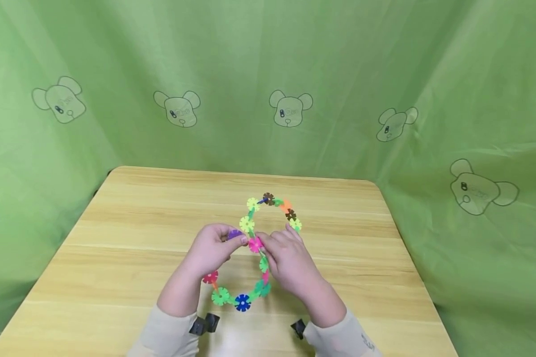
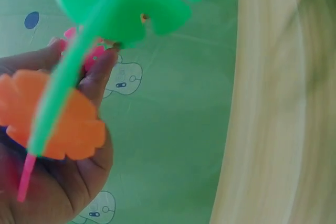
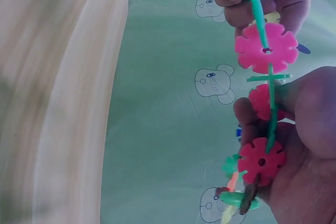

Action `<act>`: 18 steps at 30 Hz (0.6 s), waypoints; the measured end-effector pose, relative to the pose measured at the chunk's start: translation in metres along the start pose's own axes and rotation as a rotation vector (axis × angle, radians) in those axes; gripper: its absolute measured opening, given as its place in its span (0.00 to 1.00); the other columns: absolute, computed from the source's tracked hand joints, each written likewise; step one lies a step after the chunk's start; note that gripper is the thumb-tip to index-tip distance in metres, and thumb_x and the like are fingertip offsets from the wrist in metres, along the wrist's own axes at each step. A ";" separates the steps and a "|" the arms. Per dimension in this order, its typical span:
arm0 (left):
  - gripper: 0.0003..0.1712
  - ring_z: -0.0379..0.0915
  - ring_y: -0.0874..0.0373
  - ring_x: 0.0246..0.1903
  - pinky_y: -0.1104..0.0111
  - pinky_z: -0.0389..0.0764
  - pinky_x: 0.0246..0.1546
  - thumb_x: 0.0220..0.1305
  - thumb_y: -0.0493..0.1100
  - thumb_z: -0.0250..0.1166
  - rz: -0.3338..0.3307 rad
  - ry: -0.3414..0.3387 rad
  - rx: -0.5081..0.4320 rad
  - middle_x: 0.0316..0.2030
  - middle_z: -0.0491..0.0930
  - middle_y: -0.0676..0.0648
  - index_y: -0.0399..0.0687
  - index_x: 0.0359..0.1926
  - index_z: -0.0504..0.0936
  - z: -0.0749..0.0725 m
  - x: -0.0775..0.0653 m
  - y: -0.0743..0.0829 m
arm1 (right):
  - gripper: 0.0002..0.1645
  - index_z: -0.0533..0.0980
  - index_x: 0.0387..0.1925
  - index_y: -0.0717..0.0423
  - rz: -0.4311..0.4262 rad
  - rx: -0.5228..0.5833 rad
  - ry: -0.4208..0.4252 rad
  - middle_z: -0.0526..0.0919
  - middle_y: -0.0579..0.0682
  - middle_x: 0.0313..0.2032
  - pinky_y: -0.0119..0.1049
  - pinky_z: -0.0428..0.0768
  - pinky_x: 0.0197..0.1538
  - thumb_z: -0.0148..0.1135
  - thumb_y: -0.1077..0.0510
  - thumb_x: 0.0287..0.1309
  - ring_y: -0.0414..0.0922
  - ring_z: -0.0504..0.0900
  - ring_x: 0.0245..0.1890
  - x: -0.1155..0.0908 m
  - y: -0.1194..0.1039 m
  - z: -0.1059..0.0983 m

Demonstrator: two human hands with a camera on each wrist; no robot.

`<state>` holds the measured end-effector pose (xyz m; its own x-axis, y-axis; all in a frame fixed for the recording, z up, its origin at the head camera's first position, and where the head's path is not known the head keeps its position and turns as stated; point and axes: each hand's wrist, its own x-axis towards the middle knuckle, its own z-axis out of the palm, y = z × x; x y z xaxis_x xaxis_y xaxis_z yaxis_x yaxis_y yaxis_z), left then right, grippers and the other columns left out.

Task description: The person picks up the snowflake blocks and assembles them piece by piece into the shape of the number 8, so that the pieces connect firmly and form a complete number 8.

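Observation:
Slotted plastic snowflake discs of many colours are joined edge to edge into two loops, one above the other, in the head view. My left hand (image 1: 205,252) pinches the chain at a purple disc (image 1: 234,233), where the two loops meet. Facing it, my right hand (image 1: 291,262) grips a pink disc (image 1: 255,244) between thumb and fingers. A dark blue disc (image 1: 243,303) hangs at the bottom of the lower loop, and a brown disc (image 1: 268,199) tops the upper one. Close to the left wrist camera, an orange disc (image 2: 58,116) partly covers that palm.
Beneath the hands is a wood-grain table (image 1: 116,258). Green curtains (image 1: 232,59) printed with bear heads surround its back and sides. Small black pieces (image 1: 205,324) sit at both sleeve cuffs.

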<state>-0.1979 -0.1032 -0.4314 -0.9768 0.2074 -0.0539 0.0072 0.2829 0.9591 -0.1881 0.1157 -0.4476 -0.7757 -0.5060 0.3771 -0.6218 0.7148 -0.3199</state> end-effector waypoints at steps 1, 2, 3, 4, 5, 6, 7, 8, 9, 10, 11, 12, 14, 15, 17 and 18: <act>0.10 0.64 0.61 0.16 0.73 0.68 0.19 0.72 0.42 0.70 0.000 -0.001 0.006 0.18 0.73 0.53 0.36 0.43 0.90 -0.001 0.000 0.000 | 0.19 0.82 0.63 0.57 0.001 -0.003 -0.004 0.84 0.44 0.35 0.61 0.60 0.78 0.63 0.60 0.75 0.48 0.85 0.46 0.000 0.000 0.000; 0.11 0.66 0.61 0.17 0.72 0.71 0.20 0.72 0.42 0.70 0.000 -0.002 0.010 0.20 0.75 0.52 0.36 0.44 0.89 -0.001 0.000 0.001 | 0.19 0.81 0.64 0.58 0.000 -0.005 -0.008 0.84 0.44 0.35 0.61 0.60 0.78 0.62 0.60 0.75 0.48 0.84 0.46 0.001 0.000 0.000; 0.12 0.68 0.60 0.18 0.71 0.73 0.21 0.72 0.42 0.70 0.000 0.000 0.012 0.22 0.78 0.51 0.36 0.44 0.89 -0.002 0.000 0.001 | 0.20 0.81 0.64 0.58 -0.003 -0.008 -0.011 0.84 0.44 0.34 0.61 0.61 0.77 0.61 0.60 0.76 0.48 0.84 0.45 0.001 0.001 0.000; 0.12 0.70 0.60 0.19 0.70 0.75 0.23 0.72 0.42 0.70 -0.002 0.002 0.013 0.24 0.80 0.50 0.35 0.44 0.89 -0.003 0.000 0.002 | 0.20 0.80 0.65 0.59 -0.007 -0.010 -0.015 0.83 0.44 0.34 0.62 0.61 0.77 0.60 0.60 0.76 0.48 0.84 0.44 0.001 0.001 -0.001; 0.12 0.73 0.59 0.21 0.69 0.77 0.25 0.72 0.43 0.70 -0.002 0.003 0.013 0.27 0.82 0.49 0.35 0.45 0.88 -0.004 0.000 0.002 | 0.21 0.80 0.65 0.59 -0.012 -0.009 -0.020 0.83 0.43 0.34 0.60 0.63 0.76 0.59 0.60 0.76 0.47 0.83 0.43 0.002 0.001 -0.001; 0.13 0.75 0.58 0.22 0.67 0.79 0.27 0.72 0.43 0.70 -0.002 0.003 0.015 0.29 0.83 0.48 0.35 0.45 0.88 -0.004 0.000 0.002 | 0.21 0.79 0.66 0.60 -0.016 -0.004 -0.026 0.82 0.43 0.34 0.59 0.65 0.75 0.57 0.60 0.76 0.47 0.82 0.43 0.002 0.001 -0.002; 0.13 0.76 0.57 0.23 0.66 0.81 0.28 0.72 0.43 0.70 -0.004 0.005 0.018 0.31 0.84 0.46 0.35 0.46 0.88 -0.005 0.000 0.002 | 0.22 0.79 0.66 0.60 -0.018 0.005 -0.035 0.82 0.43 0.34 0.58 0.67 0.74 0.56 0.60 0.76 0.47 0.82 0.43 0.002 0.002 -0.003; 0.13 0.77 0.57 0.24 0.66 0.81 0.29 0.71 0.43 0.71 -0.003 0.009 0.024 0.33 0.85 0.46 0.35 0.46 0.88 -0.005 0.000 0.001 | 0.22 0.79 0.66 0.60 -0.018 0.017 -0.044 0.83 0.44 0.35 0.57 0.68 0.73 0.55 0.60 0.76 0.47 0.82 0.44 0.002 0.002 -0.003; 0.13 0.78 0.56 0.24 0.65 0.81 0.29 0.71 0.43 0.71 -0.003 0.015 0.034 0.33 0.85 0.46 0.35 0.46 0.88 -0.005 0.001 0.000 | 0.22 0.79 0.66 0.60 -0.014 0.031 -0.053 0.84 0.44 0.36 0.56 0.69 0.72 0.55 0.59 0.77 0.48 0.82 0.45 0.002 0.002 -0.004; 0.13 0.78 0.55 0.25 0.64 0.82 0.30 0.70 0.43 0.72 -0.001 0.018 0.044 0.34 0.85 0.46 0.36 0.46 0.88 -0.005 0.001 0.000 | 0.22 0.80 0.65 0.60 -0.005 0.044 -0.061 0.85 0.45 0.37 0.55 0.71 0.70 0.55 0.58 0.77 0.48 0.83 0.46 0.002 0.002 -0.005; 0.12 0.79 0.55 0.25 0.64 0.83 0.30 0.70 0.43 0.73 0.000 0.024 0.059 0.35 0.86 0.46 0.37 0.46 0.89 -0.004 0.002 -0.001 | 0.21 0.81 0.64 0.59 0.006 0.056 -0.067 0.87 0.45 0.40 0.54 0.72 0.69 0.55 0.57 0.78 0.48 0.84 0.48 0.003 0.002 -0.006; 0.12 0.80 0.54 0.26 0.63 0.83 0.31 0.69 0.43 0.73 0.002 0.030 0.076 0.36 0.86 0.46 0.39 0.46 0.89 -0.004 0.003 -0.001 | 0.19 0.82 0.61 0.59 0.024 0.070 -0.074 0.87 0.46 0.41 0.54 0.74 0.67 0.56 0.56 0.78 0.48 0.85 0.48 0.003 0.002 -0.006; 0.11 0.80 0.54 0.30 0.62 0.84 0.33 0.68 0.44 0.75 0.017 0.042 0.122 0.38 0.86 0.49 0.42 0.45 0.90 -0.002 0.004 -0.002 | 0.14 0.84 0.53 0.57 0.067 0.104 -0.096 0.87 0.45 0.37 0.49 0.80 0.57 0.59 0.54 0.78 0.46 0.85 0.41 0.005 0.001 -0.006; 0.11 0.81 0.54 0.33 0.61 0.84 0.35 0.67 0.44 0.76 0.027 0.044 0.148 0.39 0.87 0.50 0.43 0.45 0.90 0.000 0.005 -0.002 | 0.11 0.84 0.48 0.55 0.093 0.125 -0.112 0.86 0.44 0.34 0.46 0.82 0.51 0.61 0.54 0.77 0.44 0.84 0.36 0.006 0.001 -0.006; 0.12 0.81 0.54 0.39 0.59 0.83 0.41 0.65 0.46 0.78 0.055 0.042 0.212 0.41 0.88 0.52 0.46 0.46 0.91 0.003 0.006 -0.003 | 0.07 0.83 0.40 0.52 0.150 0.173 -0.147 0.82 0.41 0.29 0.40 0.82 0.37 0.63 0.55 0.75 0.40 0.79 0.27 0.007 0.003 -0.004; 0.14 0.81 0.53 0.42 0.57 0.83 0.44 0.64 0.46 0.78 0.073 0.044 0.244 0.42 0.88 0.52 0.46 0.48 0.91 0.005 0.006 -0.004 | 0.06 0.81 0.37 0.51 0.179 0.209 -0.165 0.80 0.40 0.27 0.37 0.80 0.32 0.64 0.55 0.73 0.39 0.75 0.24 0.008 0.004 -0.003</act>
<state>-0.2028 -0.0987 -0.4368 -0.9801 0.1962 0.0300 0.1241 0.4874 0.8643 -0.1964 0.1163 -0.4430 -0.8712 -0.4648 0.1578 -0.4691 0.6938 -0.5465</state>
